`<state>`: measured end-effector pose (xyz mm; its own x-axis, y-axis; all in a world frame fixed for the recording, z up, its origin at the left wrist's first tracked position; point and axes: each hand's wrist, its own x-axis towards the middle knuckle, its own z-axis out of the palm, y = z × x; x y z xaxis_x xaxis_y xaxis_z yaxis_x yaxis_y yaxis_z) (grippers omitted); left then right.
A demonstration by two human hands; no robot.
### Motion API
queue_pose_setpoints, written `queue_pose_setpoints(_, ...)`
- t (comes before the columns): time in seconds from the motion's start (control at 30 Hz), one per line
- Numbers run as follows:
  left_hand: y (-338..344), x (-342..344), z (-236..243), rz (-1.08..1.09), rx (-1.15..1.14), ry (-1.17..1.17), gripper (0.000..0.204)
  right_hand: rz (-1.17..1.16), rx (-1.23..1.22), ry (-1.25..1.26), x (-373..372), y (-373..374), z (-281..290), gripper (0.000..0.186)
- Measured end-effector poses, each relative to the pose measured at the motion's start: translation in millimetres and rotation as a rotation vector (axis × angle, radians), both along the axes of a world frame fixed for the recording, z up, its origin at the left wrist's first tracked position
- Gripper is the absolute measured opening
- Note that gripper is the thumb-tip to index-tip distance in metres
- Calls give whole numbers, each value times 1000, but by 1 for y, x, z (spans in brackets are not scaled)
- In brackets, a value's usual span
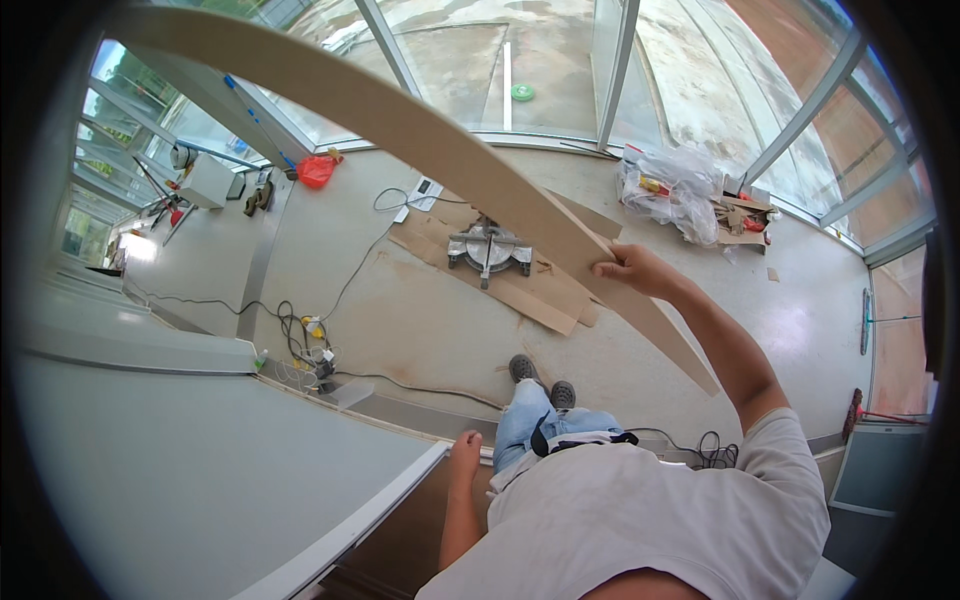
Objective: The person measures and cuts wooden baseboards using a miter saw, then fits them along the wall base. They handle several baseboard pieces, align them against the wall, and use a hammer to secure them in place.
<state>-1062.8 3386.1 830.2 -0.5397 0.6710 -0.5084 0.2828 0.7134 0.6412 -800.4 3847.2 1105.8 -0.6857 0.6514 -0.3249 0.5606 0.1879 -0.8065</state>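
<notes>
A long, flat beige board (440, 140) runs from the upper left down past my right side, bowed by the lens. My right hand (632, 272) is closed round its edge, thumb on the near face, toward its lower right end. My left hand (466, 452) hangs low by my left hip, fingers curled and nothing visible in it, close to the end of a white partition (250, 480). Past my feet, a mitre saw (488, 250) stands on flattened cardboard (550, 305), partly covered from view by the board.
Black cables (290, 325) trail over the floor at left, with a yellow plug among them. A red bag (317, 171) lies beside the glazing. Clear plastic wrap (680, 195) and a cardboard box of scraps (745, 218) sit at far right. Glass walls enclose the far side.
</notes>
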Motion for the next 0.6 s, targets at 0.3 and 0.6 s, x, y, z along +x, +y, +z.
queue_pose_setpoints(0.3,339,-28,227,-570,857,676,48,107,-84,-515,111,40,-158,63)
queue_pose_setpoints(0.6,457,-93,159,-1109,0,499,37,93,-82,-794,252,133,-189,49)
